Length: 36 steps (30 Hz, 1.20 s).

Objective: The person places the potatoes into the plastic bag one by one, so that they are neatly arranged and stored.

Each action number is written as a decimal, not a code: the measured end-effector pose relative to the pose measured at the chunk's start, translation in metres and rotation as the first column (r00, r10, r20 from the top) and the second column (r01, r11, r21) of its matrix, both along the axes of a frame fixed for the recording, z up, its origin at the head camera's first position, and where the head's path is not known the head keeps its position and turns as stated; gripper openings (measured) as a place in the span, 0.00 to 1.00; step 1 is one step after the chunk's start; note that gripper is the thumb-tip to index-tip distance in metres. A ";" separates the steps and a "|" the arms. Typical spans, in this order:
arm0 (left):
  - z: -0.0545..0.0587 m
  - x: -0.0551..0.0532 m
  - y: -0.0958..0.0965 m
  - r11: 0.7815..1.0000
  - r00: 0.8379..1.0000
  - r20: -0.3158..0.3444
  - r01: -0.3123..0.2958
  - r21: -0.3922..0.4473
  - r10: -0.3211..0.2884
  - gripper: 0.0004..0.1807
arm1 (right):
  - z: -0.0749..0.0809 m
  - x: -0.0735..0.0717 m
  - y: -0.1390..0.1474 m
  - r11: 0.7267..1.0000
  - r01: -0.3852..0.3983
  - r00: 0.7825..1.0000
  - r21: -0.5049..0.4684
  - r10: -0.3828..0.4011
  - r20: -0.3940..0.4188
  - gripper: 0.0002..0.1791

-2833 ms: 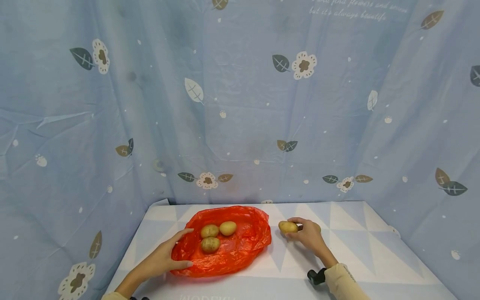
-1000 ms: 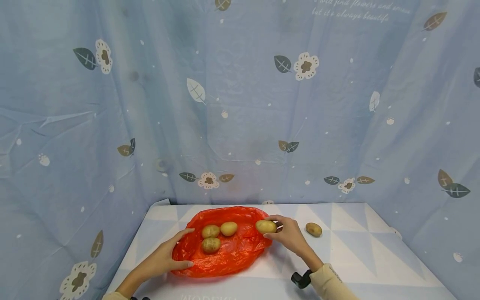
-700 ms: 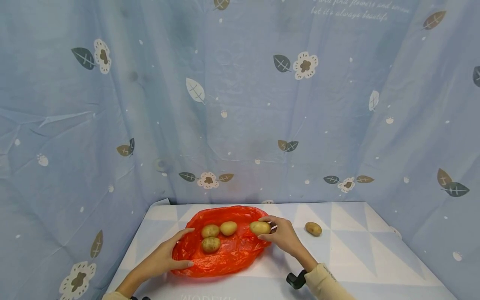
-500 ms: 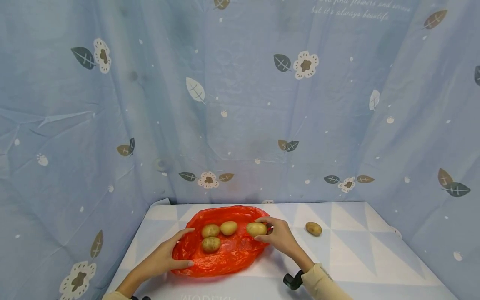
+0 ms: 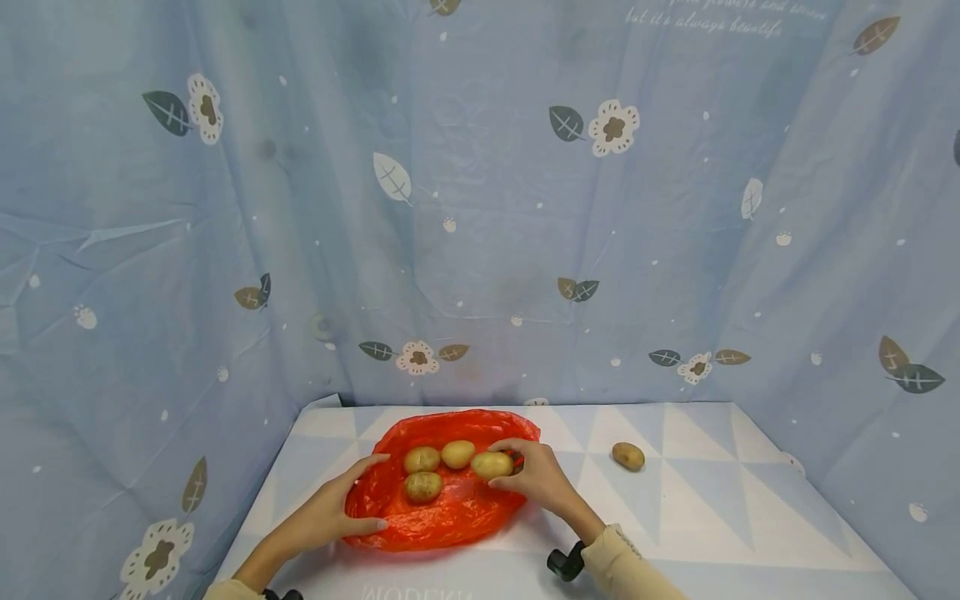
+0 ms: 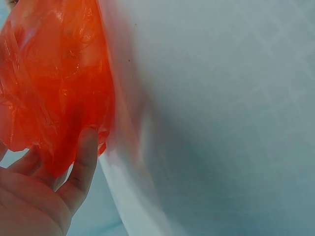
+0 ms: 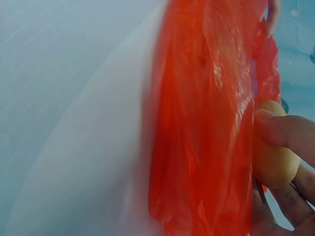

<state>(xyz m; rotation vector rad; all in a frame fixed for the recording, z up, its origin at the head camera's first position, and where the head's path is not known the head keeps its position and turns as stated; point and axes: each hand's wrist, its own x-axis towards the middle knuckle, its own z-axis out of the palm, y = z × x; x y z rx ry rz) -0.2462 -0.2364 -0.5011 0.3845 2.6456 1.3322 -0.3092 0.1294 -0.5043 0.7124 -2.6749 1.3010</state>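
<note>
A red plastic bag (image 5: 457, 525) lies spread on the table with its mouth facing up. Inside it, 3 potatoes (image 5: 423, 487) sit close together toward the left. My left hand (image 5: 330, 508) holds the bag's left side, the thumb (image 6: 84, 157) against the plastic and the fingers farther round it. Between the thumb and fingers of my right hand (image 5: 542, 475) is another potato (image 5: 491, 465), over the right part of the bag beside the others. The right wrist view shows this potato (image 7: 275, 157) partly behind the red plastic.
One more potato (image 5: 628, 456) lies on the table (image 5: 712, 517) to the right of the bag. A blue patterned curtain (image 5: 480, 250) hangs behind and at both sides. A black device (image 5: 566, 562) is at my right wrist.
My right hand picked up a potato from the table right of the bag and carried it left, in over the bag. The left hand has stayed on the bag's side.
</note>
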 end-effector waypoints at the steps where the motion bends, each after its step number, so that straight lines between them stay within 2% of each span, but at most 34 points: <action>1: 0.000 0.000 0.000 1.000 1.000 0.001 0.001 0.002 -0.001 0.52 | 0.000 0.000 -0.003 1.000 -0.006 1.000 0.001 0.006 0.002 0.24; 11: 0.003 0.001 0.000 1.000 1.000 -0.006 0.000 -0.009 0.000 0.52 | -0.005 -0.002 -0.023 0.999 -0.034 0.998 0.027 0.032 0.048 0.24; 17: 0.003 0.001 0.000 1.000 1.000 -0.014 0.009 -0.003 -0.010 0.52 | -0.010 -0.004 -0.031 0.997 -0.041 0.999 0.068 0.038 0.037 0.24; 26: 0.000 0.002 -0.002 1.000 1.000 -0.017 0.014 -0.016 -0.014 0.52 | -0.021 -0.003 -0.041 0.995 -0.066 0.997 0.071 0.063 0.043 0.24; 36: 0.001 0.003 -0.002 1.000 1.000 -0.016 0.003 -0.022 -0.003 0.52 | -0.026 -0.005 -0.046 0.995 -0.056 0.998 0.079 0.053 0.042 0.24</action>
